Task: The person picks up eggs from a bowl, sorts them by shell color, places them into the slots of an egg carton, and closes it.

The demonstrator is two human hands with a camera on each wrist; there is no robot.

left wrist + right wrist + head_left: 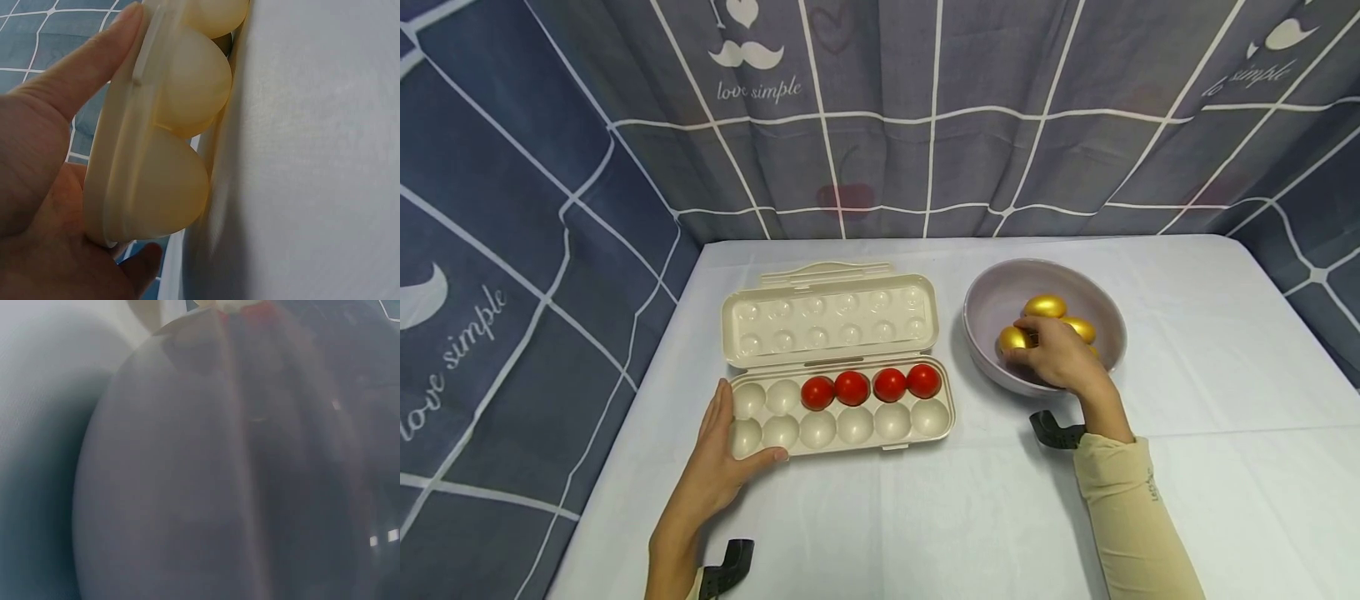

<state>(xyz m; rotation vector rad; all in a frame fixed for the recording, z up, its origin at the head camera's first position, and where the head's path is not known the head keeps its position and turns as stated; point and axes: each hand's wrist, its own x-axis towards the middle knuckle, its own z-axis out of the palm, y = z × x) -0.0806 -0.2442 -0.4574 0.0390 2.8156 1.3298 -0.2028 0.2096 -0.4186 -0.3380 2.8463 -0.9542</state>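
A cream plastic egg carton (842,450) lies with its lid (831,321) folded back. Several red eggs (852,388) sit in its far row, and the two leftmost cups of that row are bare. My left hand (718,467) grips the carton's left end, thumb along the front edge; in the left wrist view the thumb (81,72) rests on the rim above the rounded cups (172,187). Inside the mauve bowl (988,296), my right hand (1060,354) pinches a golden egg (1013,338) between thumb and fingers. Other golden eggs (1046,306) lie beside it, some partly covered by the hand.
A white cloth covers the table (880,525). Dark checked curtains (880,158) hang along the back and sides. The bowl stands to the right of the carton, with a narrow gap between them. Its outer wall (162,475) fills much of the right wrist view.
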